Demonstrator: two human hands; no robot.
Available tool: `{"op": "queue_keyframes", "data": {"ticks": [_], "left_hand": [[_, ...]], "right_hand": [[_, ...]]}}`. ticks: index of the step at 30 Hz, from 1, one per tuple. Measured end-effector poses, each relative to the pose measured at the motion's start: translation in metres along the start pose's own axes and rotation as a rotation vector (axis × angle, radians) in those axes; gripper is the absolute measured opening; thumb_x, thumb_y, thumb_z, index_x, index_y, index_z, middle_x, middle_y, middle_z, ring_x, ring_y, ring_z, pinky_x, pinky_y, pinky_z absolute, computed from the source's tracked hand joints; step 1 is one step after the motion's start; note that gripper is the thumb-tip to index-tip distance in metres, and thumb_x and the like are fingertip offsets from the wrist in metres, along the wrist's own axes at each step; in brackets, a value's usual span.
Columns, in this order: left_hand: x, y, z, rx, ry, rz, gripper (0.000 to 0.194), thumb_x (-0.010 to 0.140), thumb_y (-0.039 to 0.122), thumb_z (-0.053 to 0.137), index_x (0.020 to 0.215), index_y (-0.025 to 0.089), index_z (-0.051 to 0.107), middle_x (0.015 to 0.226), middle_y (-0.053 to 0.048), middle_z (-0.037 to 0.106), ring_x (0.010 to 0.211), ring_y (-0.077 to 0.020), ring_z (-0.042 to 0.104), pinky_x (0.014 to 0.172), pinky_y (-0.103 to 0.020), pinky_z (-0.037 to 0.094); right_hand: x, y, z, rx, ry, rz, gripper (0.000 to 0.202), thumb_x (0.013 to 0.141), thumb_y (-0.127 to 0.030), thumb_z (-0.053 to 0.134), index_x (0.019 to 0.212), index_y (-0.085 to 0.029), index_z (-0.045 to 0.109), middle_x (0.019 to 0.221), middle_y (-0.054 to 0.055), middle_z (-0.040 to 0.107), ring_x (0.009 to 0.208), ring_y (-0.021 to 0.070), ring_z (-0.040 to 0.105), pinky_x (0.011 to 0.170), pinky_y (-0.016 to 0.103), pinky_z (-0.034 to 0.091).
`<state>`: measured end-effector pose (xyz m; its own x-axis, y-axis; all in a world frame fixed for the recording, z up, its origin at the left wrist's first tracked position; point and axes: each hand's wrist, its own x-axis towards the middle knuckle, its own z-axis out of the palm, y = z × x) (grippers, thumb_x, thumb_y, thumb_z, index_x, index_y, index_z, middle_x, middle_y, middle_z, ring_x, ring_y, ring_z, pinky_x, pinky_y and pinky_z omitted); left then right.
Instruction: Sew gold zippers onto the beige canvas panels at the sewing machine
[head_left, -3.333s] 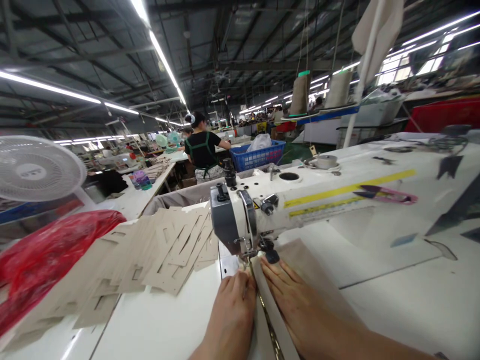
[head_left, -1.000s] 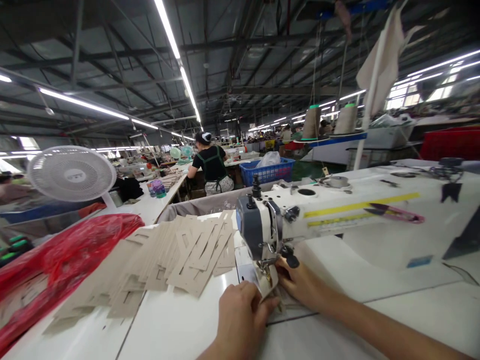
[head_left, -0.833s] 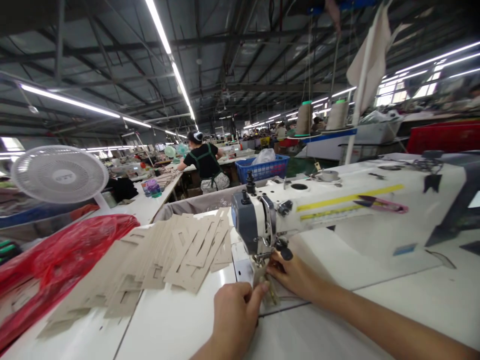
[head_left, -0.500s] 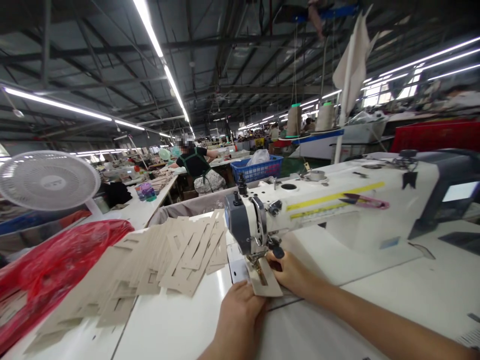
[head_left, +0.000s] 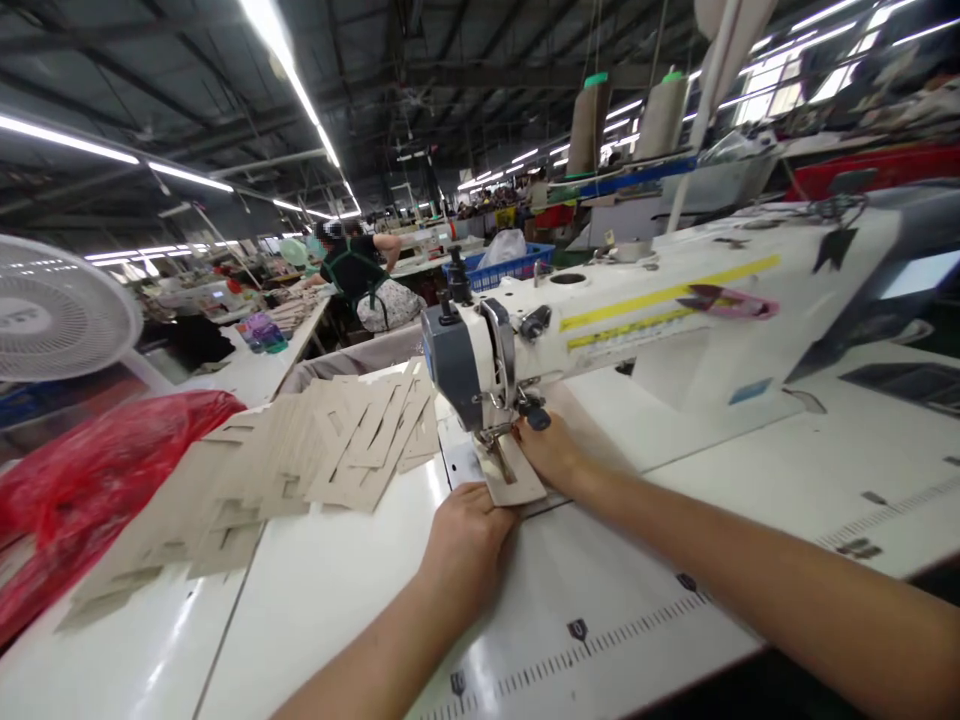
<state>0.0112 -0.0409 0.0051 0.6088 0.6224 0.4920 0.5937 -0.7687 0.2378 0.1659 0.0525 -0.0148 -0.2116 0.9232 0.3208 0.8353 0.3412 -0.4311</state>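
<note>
A flat beige piece with a long slot lies under the presser foot of a white sewing machine. My left hand is closed at the piece's near left corner, fingers curled and thumb side tucked beneath the wrist's shadow. On the far right edge of the same piece is my right hand, its fingers bent in close to the needle. The machine's dark knob hides part of those fingertips. Left of the machine head, many similar beige slotted pieces lie fanned out in overlapping rows.
Red plastic wrapping bunches at the left, below a white fan. Pink-handled thread snips rest on the machine arm. Thread cones stand behind it. A person sits beyond, near a blue basket.
The view has tipped downward, so a printed ruler along the table's front edge now shows. Both hands stay at the slotted piece, which remains under the presser foot.
</note>
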Motion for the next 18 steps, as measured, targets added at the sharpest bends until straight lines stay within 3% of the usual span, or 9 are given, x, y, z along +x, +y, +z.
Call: {"op": "queue_keyframes", "data": {"ticks": [4, 7, 9, 11, 15, 18], "left_hand": [[-0.003, 0.004, -0.002, 0.005, 0.013, -0.027, 0.021, 0.087, 0.01, 0.047, 0.077, 0.015, 0.064, 0.076, -0.006, 0.068, 0.075, -0.0197, 0.063, 0.075, -0.035, 0.05], [-0.011, 0.011, -0.011, 0.06, 0.056, -0.03, 0.018, 0.088, 0.015, 0.048, 0.077, 0.017, 0.062, 0.073, -0.004, 0.065, 0.068, -0.0181, 0.06, 0.067, -0.034, 0.05], [-0.017, 0.015, -0.017, 0.129, 0.109, -0.043, 0.014, 0.088, 0.021, 0.051, 0.077, 0.016, 0.059, 0.072, -0.004, 0.062, 0.064, -0.0186, 0.057, 0.06, -0.035, 0.049], [-0.021, 0.015, -0.02, 0.182, 0.152, -0.103, 0.009, 0.084, 0.023, 0.056, 0.082, 0.015, 0.057, 0.078, -0.007, 0.061, 0.068, -0.0208, 0.057, 0.058, -0.037, 0.05], [-0.016, 0.007, -0.016, 0.139, 0.082, -0.069, 0.026, 0.077, 0.011, 0.055, 0.103, 0.014, 0.059, 0.108, -0.013, 0.062, 0.1, -0.0255, 0.059, 0.085, -0.046, 0.052], [-0.011, 0.002, -0.009, 0.105, 0.023, 0.003, 0.034, 0.078, 0.006, 0.047, 0.107, 0.015, 0.061, 0.111, -0.01, 0.065, 0.105, -0.0232, 0.06, 0.096, -0.045, 0.047]], "right_hand": [[-0.005, -0.004, -0.01, 0.015, 0.003, -0.028, 0.029, 0.086, -0.015, 0.039, 0.073, -0.012, 0.065, 0.073, 0.012, 0.067, 0.069, 0.0212, 0.061, 0.061, 0.028, 0.042], [-0.032, -0.011, -0.028, 0.051, -0.016, -0.166, 0.024, 0.085, -0.015, 0.044, 0.073, -0.015, 0.065, 0.075, 0.008, 0.065, 0.071, 0.0186, 0.059, 0.064, 0.027, 0.044], [-0.058, -0.013, -0.037, 0.074, -0.024, -0.307, 0.017, 0.082, -0.015, 0.05, 0.078, -0.017, 0.066, 0.091, 0.007, 0.064, 0.087, 0.0201, 0.057, 0.076, 0.03, 0.045], [-0.082, -0.014, -0.04, 0.078, 0.02, -0.47, 0.019, 0.085, -0.017, 0.05, 0.095, -0.017, 0.066, 0.108, 0.011, 0.06, 0.102, 0.0248, 0.051, 0.088, 0.04, 0.042], [-0.101, -0.013, -0.039, 0.09, 0.075, -0.512, 0.025, 0.085, -0.013, 0.049, 0.105, -0.017, 0.064, 0.111, 0.012, 0.057, 0.105, 0.0249, 0.049, 0.092, 0.044, 0.042], [-0.096, -0.012, -0.041, 0.083, 0.053, -0.504, 0.023, 0.083, -0.012, 0.05, 0.101, -0.017, 0.065, 0.108, 0.011, 0.059, 0.103, 0.0241, 0.051, 0.09, 0.043, 0.043]]}}
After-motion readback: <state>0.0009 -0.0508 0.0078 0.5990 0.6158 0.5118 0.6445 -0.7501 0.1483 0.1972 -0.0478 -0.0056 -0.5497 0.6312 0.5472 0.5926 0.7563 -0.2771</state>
